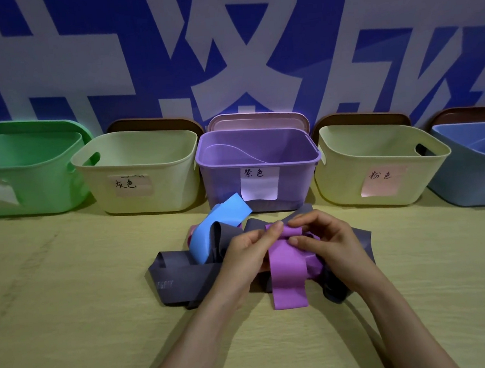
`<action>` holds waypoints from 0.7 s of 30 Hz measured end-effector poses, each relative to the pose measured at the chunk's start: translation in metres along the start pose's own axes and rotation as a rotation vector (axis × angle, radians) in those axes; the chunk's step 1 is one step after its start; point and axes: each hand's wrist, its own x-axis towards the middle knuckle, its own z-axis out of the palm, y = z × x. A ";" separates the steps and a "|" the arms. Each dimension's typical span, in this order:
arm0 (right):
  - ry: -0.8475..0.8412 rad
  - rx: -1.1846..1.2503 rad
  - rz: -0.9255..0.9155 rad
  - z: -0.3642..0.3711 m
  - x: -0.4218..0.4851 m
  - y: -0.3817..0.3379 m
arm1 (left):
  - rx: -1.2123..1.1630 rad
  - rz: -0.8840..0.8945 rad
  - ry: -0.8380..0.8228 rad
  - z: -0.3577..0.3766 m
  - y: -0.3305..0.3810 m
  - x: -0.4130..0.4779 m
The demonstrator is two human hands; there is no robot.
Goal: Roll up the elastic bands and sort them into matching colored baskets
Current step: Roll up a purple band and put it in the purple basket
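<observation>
both hands, left (248, 252) and right (325, 239), pinch the purple band's (287, 276) rolled top end, each grip closed on it; its tail hangs toward the desk (68, 287) over the grey band (185, 282).

Five baskets (30, 184) (160, 191) (224, 185) (346, 180) (469, 181), five lids (39, 125) (154, 122) (259, 120) (361, 119) (469, 114), two hands (247, 253) (328, 241), one purple band (288, 282), one blue band (210, 230)

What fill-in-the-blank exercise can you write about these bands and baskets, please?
The left hand and right hand pinch the purple band; the blue band lies to its ____.
The purple basket stands in the ____ of the row.
The blue basket stands at the row's ____ end.
Missing words: left, middle, right.
</observation>
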 end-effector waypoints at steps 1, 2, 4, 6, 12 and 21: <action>-0.001 -0.016 0.009 0.000 0.000 -0.001 | -0.007 0.008 0.018 0.000 0.000 0.000; 0.000 -0.022 0.019 0.001 0.000 -0.002 | -0.019 0.020 0.027 -0.001 -0.001 0.001; -0.004 0.023 0.042 0.001 0.000 -0.001 | -0.059 0.050 0.025 -0.002 0.000 0.000; -0.004 0.066 0.073 0.002 0.001 0.001 | -0.103 0.081 0.013 -0.002 -0.001 0.001; -0.005 0.020 0.128 0.003 0.002 0.003 | -0.092 0.131 -0.032 -0.004 -0.001 0.002; 0.000 0.005 0.101 0.002 0.000 -0.002 | 0.007 0.191 -0.071 -0.006 0.000 0.002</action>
